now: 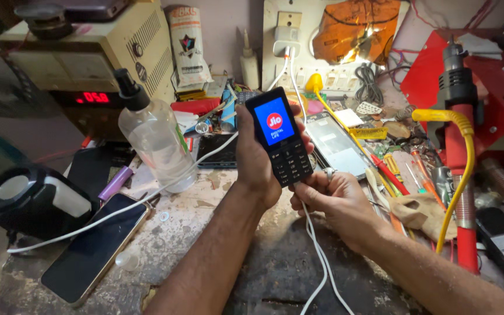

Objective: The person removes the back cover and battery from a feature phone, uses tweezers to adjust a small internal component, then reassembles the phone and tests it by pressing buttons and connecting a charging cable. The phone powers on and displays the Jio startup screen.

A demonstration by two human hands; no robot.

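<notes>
Keypad phone (pixel 280 136), black, screen lit blue, held upright above the centre of a cluttered workbench (pixel 205 192). Left hand (pixel 256 156) wrapped around its left edge and back, fingers closed on it. Right hand (pixel 333 198) at the phone's lower end, fingertips pinched together on a white cable (pixel 316 256) just at the phone's base; whether the plug is seated cannot be told. Clear plastic bottle (pixel 156 140) with black cap stands left of the phone. Smartphone (pixel 97 245), screen dark, lies flat at lower left. Screwdrivers (pixel 389 172) lie right of the hands. Yellow cable (pixel 465 169) hangs further right
</notes>
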